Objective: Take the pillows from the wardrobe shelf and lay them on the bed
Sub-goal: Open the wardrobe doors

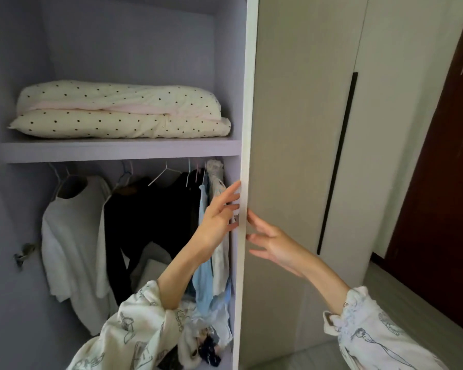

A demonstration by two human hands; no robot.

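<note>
**Desk:** What does the frame show?

**Photographer:** A person at an open wardrobe. Two polka-dot pillows (pixel 119 110) lie stacked on the wardrobe shelf (pixel 118 152), above a rail of hanging clothes (pixel 134 222). Nobody has touched them yet.

**Desk:** And the hands?

**Photographer:** Both empty, fingers spread. The left hand (pixel 219 217) reaches past the clothes, its fingertips at the inner side of the door edge (pixel 245 156). The right hand (pixel 271 244) is just beside that edge on the outer face. Whether either quite touches the panel, I cannot tell.

**Desk:** So the step is the door, not the pillows?

**Photographer:** That is my reading. The door wants moving fully clear, so the whole shelf opening is free. Then both hands should go up and under the lower pillow, lifting the stack level rather than dragging the top one off by a corner.

**Desk:** The bed?

**Photographer:** Possibly the grey surface (pixel 412 303) at lower right; I can't be sure.
</note>
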